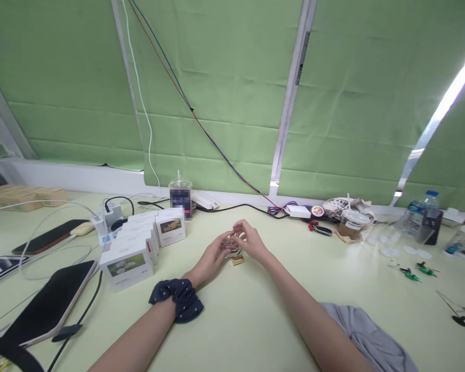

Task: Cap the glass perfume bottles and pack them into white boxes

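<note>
Close together over the middle of the table, my two hands meet around a small, shiny, partly clear rounded thing [230, 247]. It is too small and too covered by fingers to name. My left hand [212, 257], with a dark dotted scrunchie [180, 299] at the wrist, curls its fingers and thumb around the left side of it. My right hand [253, 244] bends its fingers into a pinch at the upper right of it; what lies between those fingertips is hidden. Just below the hands, a small gold-coloured piece [237, 260] lies on the table [244, 320].
Left of my hands stand several white boxes [126, 268], with a power adapter [101, 225], cables and dark-screened phones [52, 299] beyond. A lidded drink cup [180, 199] stands behind. To the right are a red-and-black tool [320, 229], a bottle [428, 204] and small green pieces [409, 274].
</note>
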A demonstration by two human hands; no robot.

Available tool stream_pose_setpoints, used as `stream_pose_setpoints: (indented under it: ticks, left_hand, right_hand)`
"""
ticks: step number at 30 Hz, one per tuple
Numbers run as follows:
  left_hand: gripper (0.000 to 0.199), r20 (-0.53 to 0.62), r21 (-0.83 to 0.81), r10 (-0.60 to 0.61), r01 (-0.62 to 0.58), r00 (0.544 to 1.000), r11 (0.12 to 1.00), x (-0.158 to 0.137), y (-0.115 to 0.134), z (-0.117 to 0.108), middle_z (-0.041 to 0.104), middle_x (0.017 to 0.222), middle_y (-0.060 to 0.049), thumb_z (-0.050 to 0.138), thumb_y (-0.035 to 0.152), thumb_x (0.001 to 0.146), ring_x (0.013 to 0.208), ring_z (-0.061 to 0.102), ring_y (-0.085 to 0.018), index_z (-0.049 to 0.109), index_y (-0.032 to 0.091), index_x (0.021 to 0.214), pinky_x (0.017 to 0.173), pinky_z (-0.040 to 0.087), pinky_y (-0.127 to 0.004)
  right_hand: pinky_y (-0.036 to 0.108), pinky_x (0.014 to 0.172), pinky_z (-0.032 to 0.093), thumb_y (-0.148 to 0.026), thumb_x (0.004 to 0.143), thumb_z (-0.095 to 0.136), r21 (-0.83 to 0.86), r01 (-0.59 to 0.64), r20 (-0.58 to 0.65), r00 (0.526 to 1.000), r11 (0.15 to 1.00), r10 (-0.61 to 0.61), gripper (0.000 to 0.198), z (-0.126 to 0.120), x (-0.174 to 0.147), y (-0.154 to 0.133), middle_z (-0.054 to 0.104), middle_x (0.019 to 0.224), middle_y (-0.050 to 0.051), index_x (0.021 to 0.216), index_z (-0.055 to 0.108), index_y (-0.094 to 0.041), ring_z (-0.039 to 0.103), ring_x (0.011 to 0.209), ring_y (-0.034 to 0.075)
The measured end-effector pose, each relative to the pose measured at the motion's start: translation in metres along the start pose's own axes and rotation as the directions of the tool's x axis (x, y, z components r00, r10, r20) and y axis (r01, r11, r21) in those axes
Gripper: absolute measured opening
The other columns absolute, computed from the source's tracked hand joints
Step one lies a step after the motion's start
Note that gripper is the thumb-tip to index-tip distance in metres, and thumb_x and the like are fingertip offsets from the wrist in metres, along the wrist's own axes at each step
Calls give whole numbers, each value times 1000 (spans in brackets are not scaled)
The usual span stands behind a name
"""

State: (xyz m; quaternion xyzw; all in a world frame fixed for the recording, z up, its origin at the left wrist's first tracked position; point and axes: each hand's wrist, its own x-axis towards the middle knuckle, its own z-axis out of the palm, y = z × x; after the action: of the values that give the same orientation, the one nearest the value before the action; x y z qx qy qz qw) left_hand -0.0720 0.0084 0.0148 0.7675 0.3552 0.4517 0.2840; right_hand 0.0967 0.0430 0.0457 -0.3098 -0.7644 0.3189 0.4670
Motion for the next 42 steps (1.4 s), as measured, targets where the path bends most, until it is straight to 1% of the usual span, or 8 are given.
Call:
stream_pose_setpoints:
  ticks: [15,23,30,33,35,38,40,42]
  left_hand:
    - [39,2,45,10,-10,1000,999,1,0,0,58,125,-10,47,24,90,108,60,-21,45,20,129,93,50,-39]
    - [39,7,60,11,-11,1000,998,3,-3,0,57,127,-11,45,23,90,112,57,-22,45,21,129,95,49,-40]
    - [38,10,5,-6,6,1000,1000,2,-1,0,59,126,-10,45,25,91,110,60,-22,45,21,129,97,47,-43]
    - [41,26,-16,-15,16,1000,1000,1,-3,0,63,122,-10,45,27,92,108,62,-21,42,21,132,98,47,-43]
    - [42,16,18,-14,14,1000,1000,0,-5,-1,62,123,-10,45,29,92,110,61,-21,41,22,133,99,46,-43]
    - [43,27,65,-14,12,1000,998,0,-7,-2,61,125,-10,44,29,93,114,59,-21,39,22,135,101,44,-43]
    - [43,30,90,-7,5,1000,996,0,-7,-2,60,126,-10,43,28,93,115,58,-21,39,22,135,102,43,-43]
    - [43,22,109,3,-5,1000,994,0,-7,-2,59,127,-10,44,28,92,114,58,-21,40,22,134,102,44,-43]
  right_hand:
    - [27,62,47,-21,75,52,-77,43,-8,999,996,-44,19,3,0,2,57,80,-1,93,46,-22,56,70,14]
    - [27,63,47,-20,74,53,-33,39,-15,999,999,-39,20,4,0,3,57,80,-1,92,46,-22,56,71,13]
    - [25,59,48,-24,72,64,-130,-29,-57,998,991,22,21,-14,6,-7,59,97,4,88,53,-19,56,65,10]
    - [25,62,48,-22,70,68,-282,-160,-45,987,946,153,14,-31,8,-13,61,77,2,69,55,-17,56,62,11]
    - [26,55,47,-26,68,72,-363,-316,47,933,876,356,23,-38,7,-15,58,60,0,58,53,-17,56,56,12]
    - [26,43,46,-40,60,79,-418,-510,147,778,752,610,37,-35,3,-13,56,50,1,53,50,-17,54,46,14]
    - [26,40,46,-48,54,80,-435,-549,178,725,714,665,44,-27,0,-9,58,51,4,52,49,-17,55,44,14]
    - [26,38,46,-53,51,80,-474,-540,178,715,695,676,47,-18,-3,-7,63,58,7,56,51,-17,58,46,16]
